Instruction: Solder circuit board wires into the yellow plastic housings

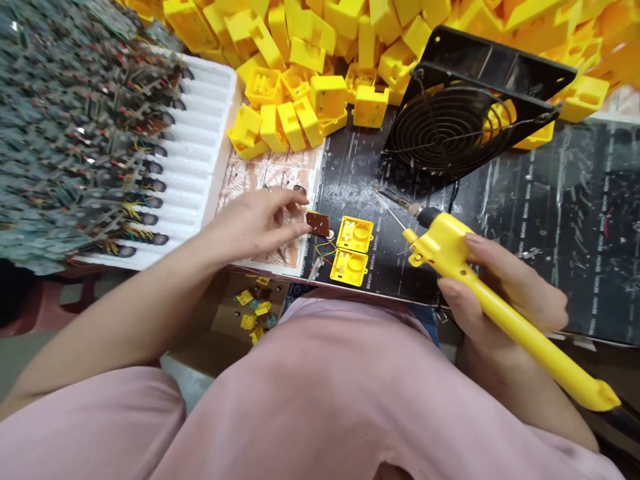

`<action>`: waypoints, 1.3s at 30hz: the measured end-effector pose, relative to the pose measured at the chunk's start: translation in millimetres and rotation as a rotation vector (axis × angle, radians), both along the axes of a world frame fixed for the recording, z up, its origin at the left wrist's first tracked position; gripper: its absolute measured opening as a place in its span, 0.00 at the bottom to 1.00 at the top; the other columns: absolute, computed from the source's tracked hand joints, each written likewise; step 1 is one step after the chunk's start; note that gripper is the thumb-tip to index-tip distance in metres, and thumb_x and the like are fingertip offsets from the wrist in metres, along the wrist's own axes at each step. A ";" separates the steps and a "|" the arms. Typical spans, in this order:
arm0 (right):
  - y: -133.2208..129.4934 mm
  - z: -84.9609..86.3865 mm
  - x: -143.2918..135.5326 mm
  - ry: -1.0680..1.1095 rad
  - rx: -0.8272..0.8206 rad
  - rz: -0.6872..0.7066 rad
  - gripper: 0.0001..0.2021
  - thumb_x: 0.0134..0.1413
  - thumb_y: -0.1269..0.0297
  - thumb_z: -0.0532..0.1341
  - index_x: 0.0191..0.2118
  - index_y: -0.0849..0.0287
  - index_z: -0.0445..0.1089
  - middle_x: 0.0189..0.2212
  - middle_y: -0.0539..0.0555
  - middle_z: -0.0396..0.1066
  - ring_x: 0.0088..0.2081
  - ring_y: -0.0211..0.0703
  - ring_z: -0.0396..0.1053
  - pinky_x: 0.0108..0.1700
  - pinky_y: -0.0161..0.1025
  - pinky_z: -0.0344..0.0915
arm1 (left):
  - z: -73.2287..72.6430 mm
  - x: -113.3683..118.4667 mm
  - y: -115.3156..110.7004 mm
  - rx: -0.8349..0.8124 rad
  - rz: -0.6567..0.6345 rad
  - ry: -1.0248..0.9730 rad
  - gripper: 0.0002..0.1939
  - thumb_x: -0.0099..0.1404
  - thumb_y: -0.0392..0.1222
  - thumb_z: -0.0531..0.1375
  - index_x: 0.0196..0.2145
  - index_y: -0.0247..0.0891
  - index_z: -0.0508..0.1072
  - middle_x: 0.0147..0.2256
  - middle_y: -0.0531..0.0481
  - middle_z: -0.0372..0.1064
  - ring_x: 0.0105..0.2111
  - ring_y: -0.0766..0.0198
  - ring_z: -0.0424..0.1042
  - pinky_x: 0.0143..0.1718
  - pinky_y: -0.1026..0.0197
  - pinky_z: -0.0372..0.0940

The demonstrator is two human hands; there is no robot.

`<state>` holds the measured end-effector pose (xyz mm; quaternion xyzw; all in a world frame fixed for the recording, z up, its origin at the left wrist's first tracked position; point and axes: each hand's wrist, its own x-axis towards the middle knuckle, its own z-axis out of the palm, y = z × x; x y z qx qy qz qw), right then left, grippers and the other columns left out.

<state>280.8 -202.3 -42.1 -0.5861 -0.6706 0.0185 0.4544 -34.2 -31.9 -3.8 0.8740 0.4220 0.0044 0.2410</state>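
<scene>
My left hand [265, 221] pinches the left edge of a small brown circuit board [319, 225] between thumb and fingers. Thin coloured wires [326, 248] run from near the board toward an opened yellow plastic case, its upper half [355, 234] and lower half [349, 267] lying side by side on the bench. In my right hand [533, 287] is a yellow soldering gun [493, 300], gripped by its handle. Its metal tip and a thin feed tube point left, above the black bench top and apart from the case.
A black fan [450, 127] stands behind the soldering gun. Yellow plastic cases [327, 100] are heaped along the back. At left, a white foam tray [205, 133] bears many wired circuit boards [85, 133]. Below the bench edge, a cardboard box [227, 327] holds yellow parts.
</scene>
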 end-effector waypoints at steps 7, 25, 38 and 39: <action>14.3 13.1 -17.1 -0.032 0.112 0.013 0.28 0.59 0.65 0.71 0.64 0.44 0.72 0.39 0.51 0.82 0.31 0.44 0.79 0.26 0.37 0.71 | -5.4 13.0 -9.9 0.407 -0.157 0.024 0.20 0.78 0.43 0.49 0.47 0.40 0.82 0.48 0.41 0.82 0.50 0.50 0.79 0.48 0.49 0.70; 13.8 9.9 -13.1 -0.065 0.110 0.081 0.28 0.67 0.44 0.62 0.68 0.47 0.70 0.40 0.53 0.83 0.34 0.45 0.82 0.35 0.37 0.79 | -1.8 -8.0 -23.7 -0.213 0.305 -0.153 0.24 0.70 0.55 0.53 0.48 0.36 0.78 0.34 0.45 0.81 0.32 0.60 0.79 0.36 0.60 0.71; 42.7 25.3 -36.8 -0.107 0.003 0.273 0.16 0.67 0.71 0.66 0.58 0.53 0.74 0.40 0.48 0.83 0.34 0.38 0.82 0.39 0.31 0.78 | 0.1 13.9 -24.2 -0.064 0.274 -0.312 0.13 0.65 0.48 0.57 0.35 0.39 0.78 0.30 0.52 0.78 0.30 0.64 0.74 0.38 0.64 0.68; 49.2 25.4 -40.4 -0.102 -0.003 0.288 0.13 0.68 0.71 0.65 0.55 0.54 0.74 0.40 0.48 0.83 0.36 0.39 0.82 0.40 0.32 0.78 | 1.9 14.9 -24.5 -0.013 0.222 -0.288 0.13 0.66 0.47 0.57 0.35 0.39 0.79 0.31 0.51 0.78 0.31 0.64 0.74 0.39 0.63 0.68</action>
